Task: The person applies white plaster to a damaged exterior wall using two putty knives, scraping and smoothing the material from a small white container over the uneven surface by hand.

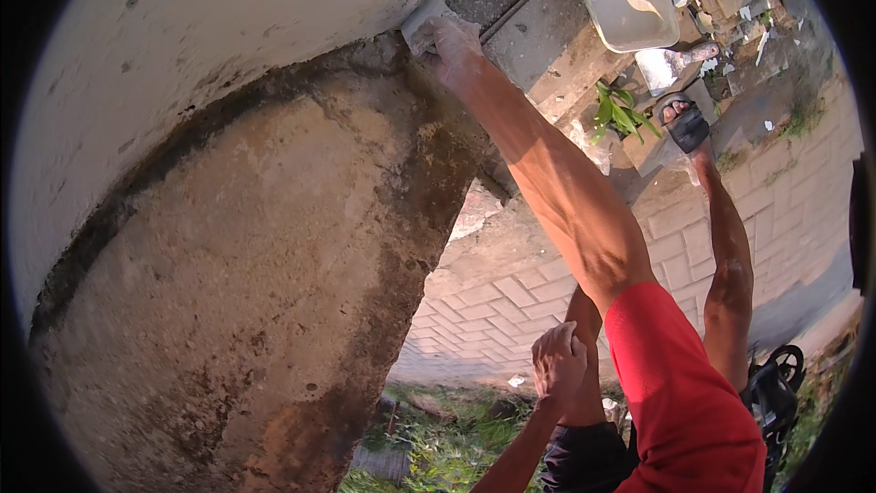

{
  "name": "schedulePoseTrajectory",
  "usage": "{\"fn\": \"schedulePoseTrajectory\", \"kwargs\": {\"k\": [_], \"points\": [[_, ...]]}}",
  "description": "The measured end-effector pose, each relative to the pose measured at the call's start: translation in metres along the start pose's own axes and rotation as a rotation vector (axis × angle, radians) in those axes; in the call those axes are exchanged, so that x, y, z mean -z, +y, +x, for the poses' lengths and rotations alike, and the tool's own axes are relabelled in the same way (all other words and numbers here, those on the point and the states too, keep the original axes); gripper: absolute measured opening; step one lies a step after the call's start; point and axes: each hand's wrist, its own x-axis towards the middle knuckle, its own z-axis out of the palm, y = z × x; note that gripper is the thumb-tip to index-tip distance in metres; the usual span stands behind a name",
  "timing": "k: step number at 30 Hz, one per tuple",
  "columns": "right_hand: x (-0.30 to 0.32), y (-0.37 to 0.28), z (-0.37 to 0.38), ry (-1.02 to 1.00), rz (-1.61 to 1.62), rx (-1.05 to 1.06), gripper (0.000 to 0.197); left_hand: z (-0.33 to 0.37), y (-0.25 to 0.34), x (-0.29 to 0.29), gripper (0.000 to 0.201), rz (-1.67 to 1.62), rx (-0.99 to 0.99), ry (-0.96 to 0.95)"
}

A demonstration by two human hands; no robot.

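Observation:
My right hand [449, 44], whitened with dust, reaches up to the foot of the pale wall [228, 9]. It is closed on a flat grey scraper [423, 22], whose edge lies against the wall's base where it meets the concrete slab [255, 210]. The fingers partly hide this tool. Lower down, my left hand [558, 361] rests against my bent leg, its fingers curled together, with nothing seen in them. Its knuckles are also dusty.
A white plastic tub [659, 29] stands at the upper right. Beside it lies a wide-bladed putty knife [659, 69] with white residue. A green plant [622, 111] grows near my sandalled foot [684, 123]. Paving bricks [493, 301], white flakes and grass [438, 443] lie below the slab's edge.

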Motion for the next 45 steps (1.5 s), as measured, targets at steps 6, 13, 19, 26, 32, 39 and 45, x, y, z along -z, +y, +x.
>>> {"fn": "schedulePoseTrajectory", "kwargs": {"k": [6,13,19,26,32,39,45], "points": [[-0.004,-0.001,-0.038,-0.057,-0.020,0.050,0.007,0.002,0.001,-0.001,0.028,0.034,-0.045,0.014],[-0.036,0.007,-0.076,-0.145,-0.312,0.413,0.013,0.008,0.005,0.000,0.019,0.011,-0.016,-0.043],[-0.027,0.022,-0.152,-0.210,-0.493,0.825,0.025,0.000,-0.007,0.000,0.020,0.082,0.070,-0.097],[0.037,0.001,-0.023,0.025,-0.030,0.214,0.011,0.003,-0.001,-0.008,0.029,0.044,-0.001,-0.070],[-0.026,0.010,-0.002,0.172,-0.124,0.180,0.016,0.005,0.001,0.007,0.028,-0.012,-0.033,-0.052],[-0.032,0.027,-0.034,0.085,-0.499,0.560,0.034,-0.004,0.003,0.001,0.027,-0.035,-0.109,0.123],[0.022,0.023,-0.063,-0.243,-0.128,0.101,0.023,0.006,-0.009,0.003,0.029,0.061,0.039,-0.060]]}}
